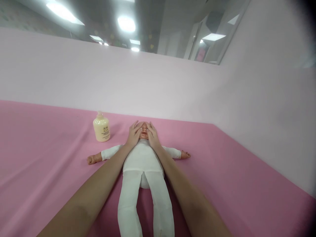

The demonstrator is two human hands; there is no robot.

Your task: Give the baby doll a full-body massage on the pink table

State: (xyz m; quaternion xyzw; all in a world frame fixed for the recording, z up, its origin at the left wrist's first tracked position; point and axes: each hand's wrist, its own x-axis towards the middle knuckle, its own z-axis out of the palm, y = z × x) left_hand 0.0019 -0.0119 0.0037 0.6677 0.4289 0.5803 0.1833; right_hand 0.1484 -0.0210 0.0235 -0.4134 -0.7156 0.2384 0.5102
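My left hand [133, 134] and right hand [152, 135] lay open, cupping the doll's head [143, 129], the doll [142, 158] flat mid-mat. The lotion bottle [101, 127] stood just left; I judged a stray elbow might topple it.

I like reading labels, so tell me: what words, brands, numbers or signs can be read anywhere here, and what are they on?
Nothing can be read.
Pump bottle: a small dark emblem and lines of print on its front, too small and blurred to read.
Doll, whose head the left hand and right hand cup: plain white suit, no text.
Pink cloth and wall: no text or signs.
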